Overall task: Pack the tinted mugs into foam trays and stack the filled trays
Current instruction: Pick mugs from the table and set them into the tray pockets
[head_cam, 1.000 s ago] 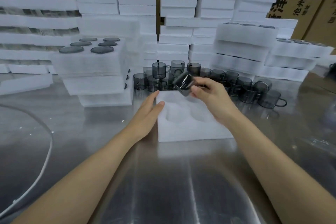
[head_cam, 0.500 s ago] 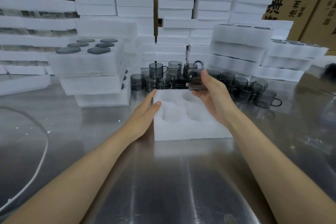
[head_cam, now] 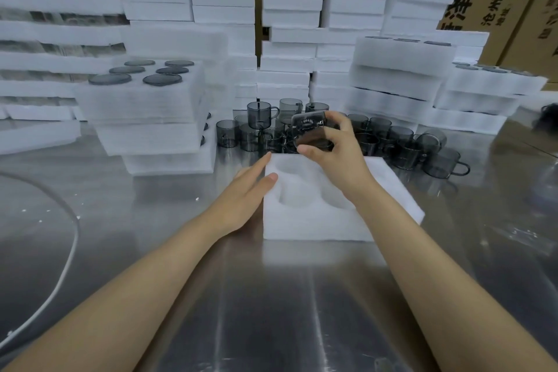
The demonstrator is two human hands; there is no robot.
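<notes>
Head view: the tinted mug [head_cam: 311,133] is upside down in the right hand [head_cam: 338,154], its base turned toward the person, held just above the far pockets of the empty foam tray [head_cam: 389,190]. A moment ago that mug was upright and farther back over the loose cluster; now it has been flipped and brought over the tray, so I judge the first pocket is about to be filled. The right grip is closed around the mug, thumb in front, fingers behind. The left hand [head_cam: 244,193] lies flat against the tray's left edge, fingers extended and holding nothing, steadying the foam as before. Behind the tray stand the loose mugs [head_cam: 401,145] on the steel bench [head_cam: 271,296]. Left of the tray rises a stack of filled trays [head_cam: 145,106] showing dark mug bases on top; right of it, more filled stacks [head_cam: 398,69].
</notes>
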